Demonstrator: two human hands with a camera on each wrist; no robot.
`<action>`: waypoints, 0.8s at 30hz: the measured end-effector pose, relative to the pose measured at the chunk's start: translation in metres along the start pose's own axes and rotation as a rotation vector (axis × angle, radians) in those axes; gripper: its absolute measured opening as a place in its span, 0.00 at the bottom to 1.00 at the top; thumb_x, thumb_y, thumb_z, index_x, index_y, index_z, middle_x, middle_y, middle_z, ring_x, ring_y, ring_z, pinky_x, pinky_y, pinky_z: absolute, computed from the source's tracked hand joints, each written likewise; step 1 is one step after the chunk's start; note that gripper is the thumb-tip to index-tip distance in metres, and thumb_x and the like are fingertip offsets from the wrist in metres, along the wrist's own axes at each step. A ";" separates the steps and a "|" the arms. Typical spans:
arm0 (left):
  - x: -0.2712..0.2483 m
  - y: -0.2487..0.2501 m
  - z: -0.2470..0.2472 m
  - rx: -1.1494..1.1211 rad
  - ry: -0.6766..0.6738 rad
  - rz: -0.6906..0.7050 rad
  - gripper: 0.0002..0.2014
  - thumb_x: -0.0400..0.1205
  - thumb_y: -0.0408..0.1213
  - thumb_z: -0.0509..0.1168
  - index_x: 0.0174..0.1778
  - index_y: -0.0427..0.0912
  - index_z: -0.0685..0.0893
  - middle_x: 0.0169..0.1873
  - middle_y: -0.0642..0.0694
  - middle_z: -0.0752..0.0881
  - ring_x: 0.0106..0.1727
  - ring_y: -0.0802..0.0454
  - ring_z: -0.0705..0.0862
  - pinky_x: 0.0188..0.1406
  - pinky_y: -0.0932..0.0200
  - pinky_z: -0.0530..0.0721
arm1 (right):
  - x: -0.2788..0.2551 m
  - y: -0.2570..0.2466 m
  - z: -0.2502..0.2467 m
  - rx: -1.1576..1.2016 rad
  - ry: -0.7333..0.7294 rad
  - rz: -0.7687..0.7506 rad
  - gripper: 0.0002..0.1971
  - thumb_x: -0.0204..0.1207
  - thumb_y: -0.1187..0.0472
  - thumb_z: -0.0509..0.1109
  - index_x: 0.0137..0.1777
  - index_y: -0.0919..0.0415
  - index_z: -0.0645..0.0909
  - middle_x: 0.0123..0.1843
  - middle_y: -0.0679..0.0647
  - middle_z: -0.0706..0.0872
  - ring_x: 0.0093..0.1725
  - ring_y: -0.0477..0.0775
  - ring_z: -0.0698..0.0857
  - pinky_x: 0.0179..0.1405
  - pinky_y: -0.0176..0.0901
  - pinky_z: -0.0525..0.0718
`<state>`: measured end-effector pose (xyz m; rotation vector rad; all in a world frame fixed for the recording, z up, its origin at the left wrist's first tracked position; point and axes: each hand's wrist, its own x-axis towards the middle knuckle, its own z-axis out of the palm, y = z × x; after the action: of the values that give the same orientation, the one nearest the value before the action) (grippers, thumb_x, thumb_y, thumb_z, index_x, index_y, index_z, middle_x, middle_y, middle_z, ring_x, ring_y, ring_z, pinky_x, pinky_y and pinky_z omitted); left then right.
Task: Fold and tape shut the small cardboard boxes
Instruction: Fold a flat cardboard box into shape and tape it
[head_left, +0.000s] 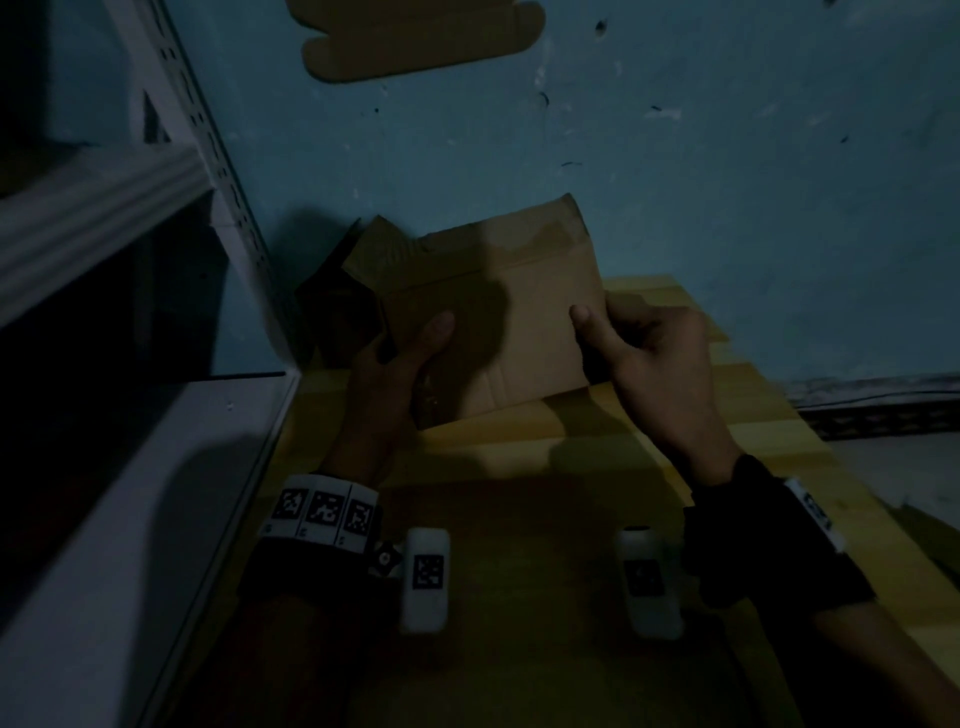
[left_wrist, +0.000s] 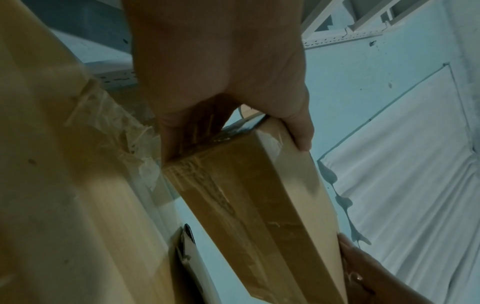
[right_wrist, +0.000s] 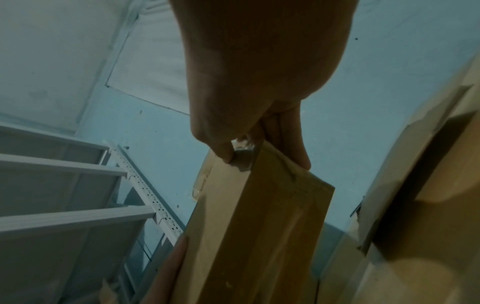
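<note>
Both hands had the box (head_left: 498, 317) up off the worktop (head_left: 530, 467), held between them: the left hand (head_left: 400, 358) clamped its grip on one end, the right hand (head_left: 649, 353) pinched the other. Clear tape (left_wrist: 207, 185) already ran across a seam. The judgement was to hold it square and press that tape flat.

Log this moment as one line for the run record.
left hand: holds cardboard box left end | right hand: holds right end | box: flat, taped, lifted above wooden table | spare flat cardboard: beyond
</note>
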<state>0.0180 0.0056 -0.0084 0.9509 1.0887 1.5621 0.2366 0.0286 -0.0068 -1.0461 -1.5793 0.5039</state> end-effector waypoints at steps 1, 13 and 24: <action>0.000 0.000 0.000 0.000 -0.002 0.003 0.26 0.68 0.48 0.74 0.63 0.45 0.86 0.53 0.50 0.92 0.52 0.54 0.91 0.43 0.61 0.90 | 0.001 0.000 -0.001 0.000 -0.002 -0.012 0.24 0.84 0.44 0.70 0.29 0.58 0.83 0.25 0.57 0.85 0.27 0.65 0.86 0.28 0.66 0.83; -0.004 0.002 0.006 -0.014 0.021 0.009 0.14 0.78 0.39 0.72 0.60 0.46 0.85 0.45 0.54 0.92 0.41 0.61 0.91 0.34 0.67 0.87 | -0.002 -0.001 -0.002 0.109 -0.004 -0.006 0.13 0.79 0.60 0.72 0.35 0.67 0.87 0.29 0.69 0.82 0.26 0.54 0.77 0.26 0.56 0.75; -0.001 -0.002 0.005 0.017 0.024 0.044 0.35 0.66 0.48 0.74 0.71 0.41 0.82 0.60 0.46 0.89 0.54 0.56 0.90 0.42 0.67 0.87 | -0.002 0.001 0.000 0.109 0.007 0.004 0.12 0.72 0.63 0.72 0.28 0.64 0.82 0.24 0.63 0.75 0.30 0.49 0.71 0.23 0.57 0.72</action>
<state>0.0238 0.0056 -0.0085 0.9759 1.1061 1.6064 0.2373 0.0278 -0.0084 -0.9674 -1.5267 0.5826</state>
